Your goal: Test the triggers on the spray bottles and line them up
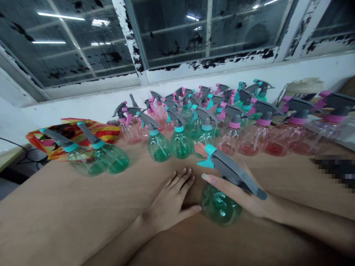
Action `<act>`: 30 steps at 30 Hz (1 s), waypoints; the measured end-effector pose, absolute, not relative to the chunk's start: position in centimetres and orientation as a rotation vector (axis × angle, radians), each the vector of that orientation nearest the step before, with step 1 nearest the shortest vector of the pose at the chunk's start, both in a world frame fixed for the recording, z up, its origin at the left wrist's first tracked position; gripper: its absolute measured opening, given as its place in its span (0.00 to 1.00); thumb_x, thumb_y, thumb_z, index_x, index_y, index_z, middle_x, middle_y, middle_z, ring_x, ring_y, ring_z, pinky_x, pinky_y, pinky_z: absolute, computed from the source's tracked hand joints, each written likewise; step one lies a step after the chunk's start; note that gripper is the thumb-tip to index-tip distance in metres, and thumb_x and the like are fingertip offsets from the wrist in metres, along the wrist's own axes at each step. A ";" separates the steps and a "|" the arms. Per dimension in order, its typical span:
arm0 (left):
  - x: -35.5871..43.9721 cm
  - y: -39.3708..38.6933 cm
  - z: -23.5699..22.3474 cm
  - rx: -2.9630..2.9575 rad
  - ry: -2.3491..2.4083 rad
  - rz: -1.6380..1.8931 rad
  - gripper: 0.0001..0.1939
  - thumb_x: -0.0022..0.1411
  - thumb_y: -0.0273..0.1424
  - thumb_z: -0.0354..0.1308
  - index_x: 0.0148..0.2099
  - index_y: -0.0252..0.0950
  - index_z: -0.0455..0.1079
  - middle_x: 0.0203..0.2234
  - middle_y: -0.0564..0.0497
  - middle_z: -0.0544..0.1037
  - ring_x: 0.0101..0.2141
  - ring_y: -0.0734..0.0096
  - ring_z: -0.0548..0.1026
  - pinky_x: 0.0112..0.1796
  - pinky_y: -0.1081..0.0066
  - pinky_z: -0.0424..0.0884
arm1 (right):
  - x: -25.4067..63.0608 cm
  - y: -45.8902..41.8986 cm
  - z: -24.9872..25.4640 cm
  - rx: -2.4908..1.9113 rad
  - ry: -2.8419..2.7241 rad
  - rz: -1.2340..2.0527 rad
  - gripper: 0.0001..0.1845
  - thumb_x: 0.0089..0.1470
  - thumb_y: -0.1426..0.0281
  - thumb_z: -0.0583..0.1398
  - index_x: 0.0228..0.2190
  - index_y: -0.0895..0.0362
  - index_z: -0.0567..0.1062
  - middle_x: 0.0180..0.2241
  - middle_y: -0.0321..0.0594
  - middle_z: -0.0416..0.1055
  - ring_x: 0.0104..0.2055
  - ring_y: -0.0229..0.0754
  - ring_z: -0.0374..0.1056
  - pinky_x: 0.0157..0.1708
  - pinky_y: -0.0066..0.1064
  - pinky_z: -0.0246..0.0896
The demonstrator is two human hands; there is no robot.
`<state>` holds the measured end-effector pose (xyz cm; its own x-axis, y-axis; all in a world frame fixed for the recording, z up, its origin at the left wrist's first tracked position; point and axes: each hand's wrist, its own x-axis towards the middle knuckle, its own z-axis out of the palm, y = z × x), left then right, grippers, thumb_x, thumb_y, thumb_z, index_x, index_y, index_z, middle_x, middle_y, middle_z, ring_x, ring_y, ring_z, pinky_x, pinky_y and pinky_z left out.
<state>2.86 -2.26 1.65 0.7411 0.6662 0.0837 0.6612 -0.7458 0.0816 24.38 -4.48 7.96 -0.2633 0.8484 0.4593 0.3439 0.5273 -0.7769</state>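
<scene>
My right hand (244,197) is wrapped round the neck of a green spray bottle (219,207) with a grey and teal trigger head (230,170), which stands near the front middle of the brown table (69,207). My left hand (172,201) lies flat on the table just left of that bottle, fingers stretched out, thumb close to the bottle's side. Behind them stand several more green spray bottles (158,146) and pink spray bottles (230,138) in a crowd.
Two green bottles (111,157) stand apart at the left, in front of a red and yellow striped bag (91,131). A beige jug (302,88) stands at the back right. A white wall and windows rise behind. A blurred dark patch (335,170) lies at the right.
</scene>
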 end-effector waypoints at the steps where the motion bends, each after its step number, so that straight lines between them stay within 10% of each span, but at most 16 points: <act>1: 2.9 -2.3 1.7 2.884 1.104 0.165 0.39 0.63 0.54 0.47 0.65 0.29 0.51 0.62 0.37 0.55 0.62 0.55 0.50 0.59 0.54 0.51 | 24.4 -4.5 8.0 -0.998 -1.852 0.672 0.07 0.55 0.63 0.58 0.35 0.51 0.72 0.26 0.35 0.69 0.28 0.41 0.67 0.31 0.34 0.66; 10: 2.8 -2.3 1.4 2.909 1.098 0.221 0.38 0.63 0.54 0.46 0.65 0.32 0.50 0.62 0.39 0.55 0.62 0.55 0.53 0.59 0.53 0.51 | 24.4 -4.3 7.6 -0.916 -1.816 0.741 0.11 0.55 0.66 0.59 0.42 0.50 0.72 0.39 0.36 0.74 0.42 0.41 0.70 0.45 0.35 0.64; 22: 2.9 -2.4 1.6 2.914 1.111 0.190 0.38 0.63 0.53 0.47 0.64 0.30 0.53 0.62 0.39 0.55 0.62 0.55 0.52 0.59 0.54 0.51 | 24.4 -4.2 7.1 -0.947 -1.813 0.640 0.07 0.56 0.63 0.58 0.30 0.53 0.72 0.27 0.34 0.71 0.30 0.38 0.68 0.30 0.30 0.64; 30: 2.9 -2.3 2.0 2.931 1.123 0.144 0.38 0.63 0.53 0.48 0.63 0.28 0.54 0.62 0.38 0.55 0.62 0.56 0.52 0.59 0.54 0.52 | 24.3 -4.2 7.9 -0.860 -1.828 0.741 0.14 0.53 0.63 0.60 0.42 0.50 0.72 0.35 0.37 0.74 0.32 0.40 0.70 0.35 0.34 0.66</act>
<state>2.95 -2.31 1.98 0.7403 0.6668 0.0859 0.6668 -0.7445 0.0326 24.34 -4.19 7.92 -0.3016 0.8136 0.4971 0.2384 0.5691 -0.7869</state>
